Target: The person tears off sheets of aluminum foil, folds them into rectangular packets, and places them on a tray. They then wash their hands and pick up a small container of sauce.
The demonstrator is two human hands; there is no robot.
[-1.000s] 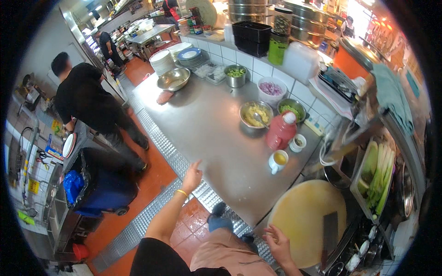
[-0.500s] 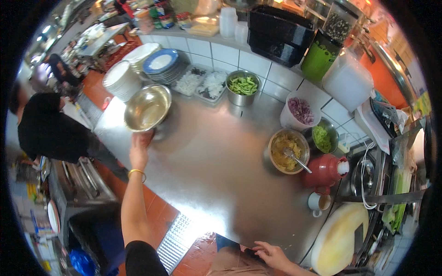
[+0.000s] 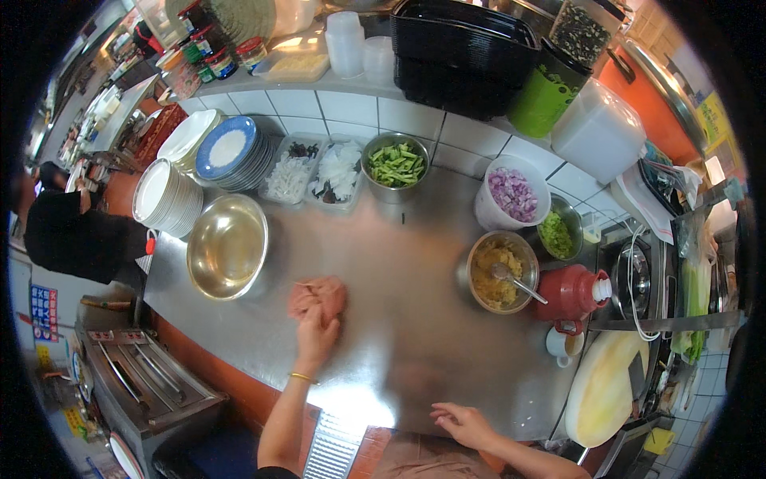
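Note:
On the steel counter, my left hand presses on a crumpled pinkish-brown cloth, with the fingers closed over its near side. A yellow bangle circles that wrist. Just beyond and to the left stands a wide, shiny metal bowl, apart from the hand, with nothing visible inside. My right hand hovers by the counter's near edge, its fingers loosely apart and holding nothing.
Plate stacks, tubs of white shreds and a pot of cut greens line the back. To the right are a bowl of yellow mash, a red jug, a mug and a round board. Another person stands at left.
My left hand has left the metal bowl and moved right and nearer, onto the cloth. The bowl now rests farther left on the counter. My view has shifted; the right hand stays near the edge.

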